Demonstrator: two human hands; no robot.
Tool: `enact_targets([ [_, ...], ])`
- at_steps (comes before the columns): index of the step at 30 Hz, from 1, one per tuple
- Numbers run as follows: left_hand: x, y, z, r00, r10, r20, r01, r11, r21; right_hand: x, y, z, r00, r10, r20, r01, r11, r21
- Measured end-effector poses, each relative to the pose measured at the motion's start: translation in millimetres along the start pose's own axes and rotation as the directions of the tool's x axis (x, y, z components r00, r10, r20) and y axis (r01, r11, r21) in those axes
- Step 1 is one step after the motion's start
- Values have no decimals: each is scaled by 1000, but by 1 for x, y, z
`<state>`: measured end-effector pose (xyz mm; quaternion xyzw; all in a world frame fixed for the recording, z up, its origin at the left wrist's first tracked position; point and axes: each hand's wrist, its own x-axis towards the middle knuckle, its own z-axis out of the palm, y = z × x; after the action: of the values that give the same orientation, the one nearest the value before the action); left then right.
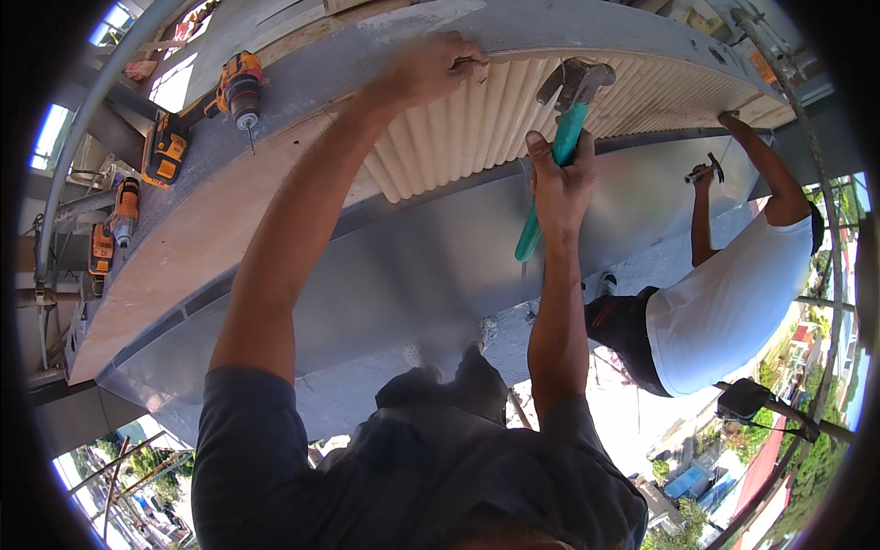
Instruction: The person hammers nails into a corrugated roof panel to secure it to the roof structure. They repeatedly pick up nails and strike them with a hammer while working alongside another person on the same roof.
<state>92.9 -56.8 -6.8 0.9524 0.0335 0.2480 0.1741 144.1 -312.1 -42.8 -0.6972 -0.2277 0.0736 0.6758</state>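
My right hand [563,183] is wrapped round the green handle of a hammer [569,130], its metal head raised in front of a cream fluted panel [438,137]. The panel's ridges run up a curved wall face. At the panel's top edge, my left hand [435,70] is closed in a pinch. Whatever its fingertips hold is too small to make out. The hammer head is apart from my left hand, to its right.
On the grey ledge [302,87] at left lie orange-and-black drills [240,90] and a battery [166,151]. A co-worker in a white shirt [729,298] holds another hammer [716,169] at right. Scaffold poles [78,124] flank the spot, and the ground lies far below.
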Motion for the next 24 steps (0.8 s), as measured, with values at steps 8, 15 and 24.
enact_targets([
  [8, -3, 8, 7, 996, -81, 26, 73, 970, 234, 23, -4, 10, 991, 33, 129, -49, 991, 128],
  [15, -2, 13, 7, 996, -89, -23, 92, 965, 245, 25, 8, 47, 970, -241, -17, 237, 961, -142],
  [24, -1, 8, 11, 998, -34, -52, 47, 961, 271, 12, 25, 76, 948, -308, -77, 287, 935, -210],
])
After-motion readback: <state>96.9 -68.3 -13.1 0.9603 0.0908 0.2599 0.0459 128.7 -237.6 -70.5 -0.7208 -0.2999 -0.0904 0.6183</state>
